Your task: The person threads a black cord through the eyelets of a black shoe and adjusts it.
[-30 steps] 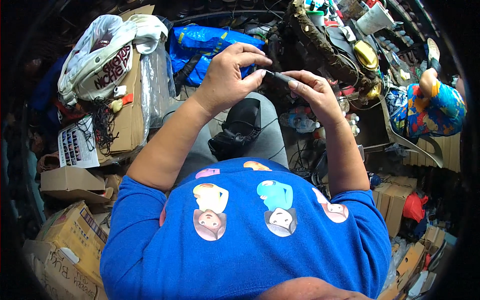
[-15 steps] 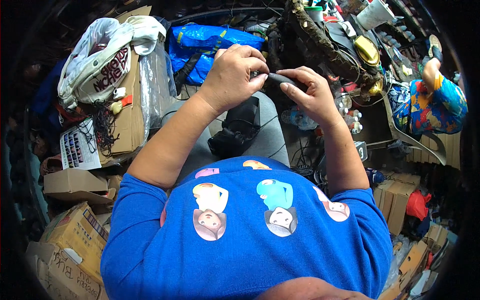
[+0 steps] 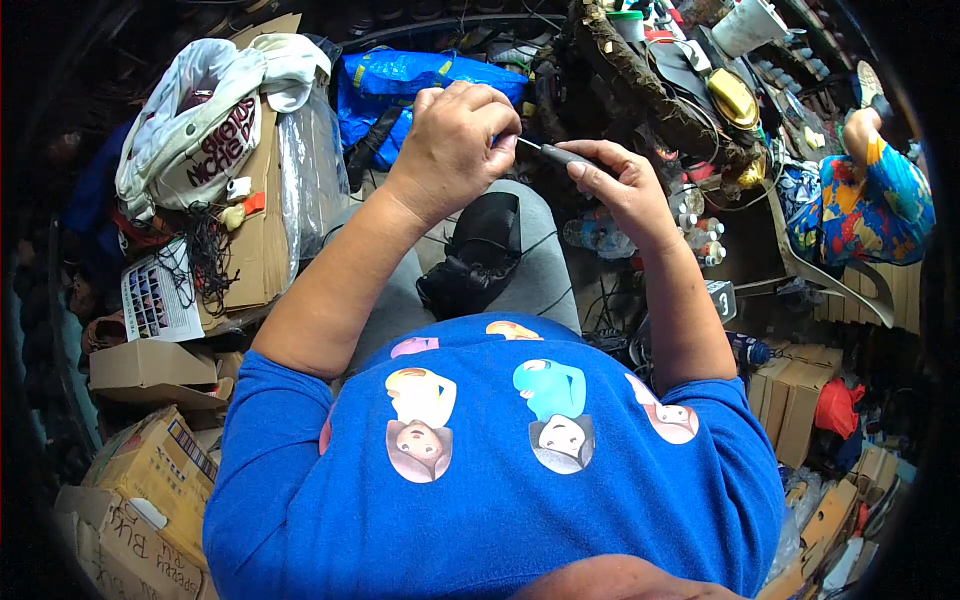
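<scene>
My right hand [image 3: 622,188] is closed round the dark handle of an awl [image 3: 562,154]. Its thin metal shaft points left and reaches the fingertips of my left hand [image 3: 455,145]. Those left fingers are pinched together, their backs toward me, so whatever lies between them is hidden. Below both hands, a black item with straps [image 3: 485,235], perhaps a shoe, rests between my knees on my grey trousers [image 3: 535,285]. A thin dark cord runs across it.
Beyond my left hand lies a blue bag [image 3: 400,85]. Left are flattened cardboard [image 3: 265,230] and a white bag [image 3: 215,130]. Plastic bottles [image 3: 600,238] stand under my right wrist. A dark ragged stand [image 3: 650,95] rises beyond. Another person's colourful clothing [image 3: 865,215] shows far right.
My hands have drawn slightly apart, the left one moving left and a little toward me. The awl's metal shaft, hidden before, now shows between them.
</scene>
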The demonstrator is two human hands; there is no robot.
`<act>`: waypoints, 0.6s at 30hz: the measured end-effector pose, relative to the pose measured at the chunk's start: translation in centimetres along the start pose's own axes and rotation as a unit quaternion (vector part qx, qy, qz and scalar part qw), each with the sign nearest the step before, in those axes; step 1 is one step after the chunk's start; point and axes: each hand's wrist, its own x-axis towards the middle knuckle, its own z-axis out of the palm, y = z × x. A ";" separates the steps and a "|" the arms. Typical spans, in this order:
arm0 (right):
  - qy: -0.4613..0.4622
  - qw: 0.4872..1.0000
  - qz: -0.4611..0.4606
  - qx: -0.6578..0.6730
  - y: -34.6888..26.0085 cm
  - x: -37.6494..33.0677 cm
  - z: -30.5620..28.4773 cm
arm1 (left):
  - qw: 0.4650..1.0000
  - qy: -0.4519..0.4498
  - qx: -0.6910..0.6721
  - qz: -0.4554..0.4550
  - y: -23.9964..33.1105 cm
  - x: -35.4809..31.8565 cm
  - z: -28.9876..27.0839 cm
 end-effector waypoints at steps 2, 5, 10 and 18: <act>-0.019 0.999 0.010 0.030 0.8 0.2 -0.4 | 1.000 0.002 -0.015 -0.012 0.0 0.1 -0.1; -0.032 0.996 0.016 0.079 1.3 0.4 -0.4 | 0.997 0.029 -0.059 -0.035 -0.5 0.2 -0.3; -0.038 0.976 0.065 0.205 1.9 0.3 -0.3 | 0.979 0.046 -0.161 -0.117 -1.6 -0.4 0.0; -0.037 0.964 0.080 0.250 2.1 0.3 -0.1 | 0.960 0.034 -0.259 -0.097 0.6 0.0 0.8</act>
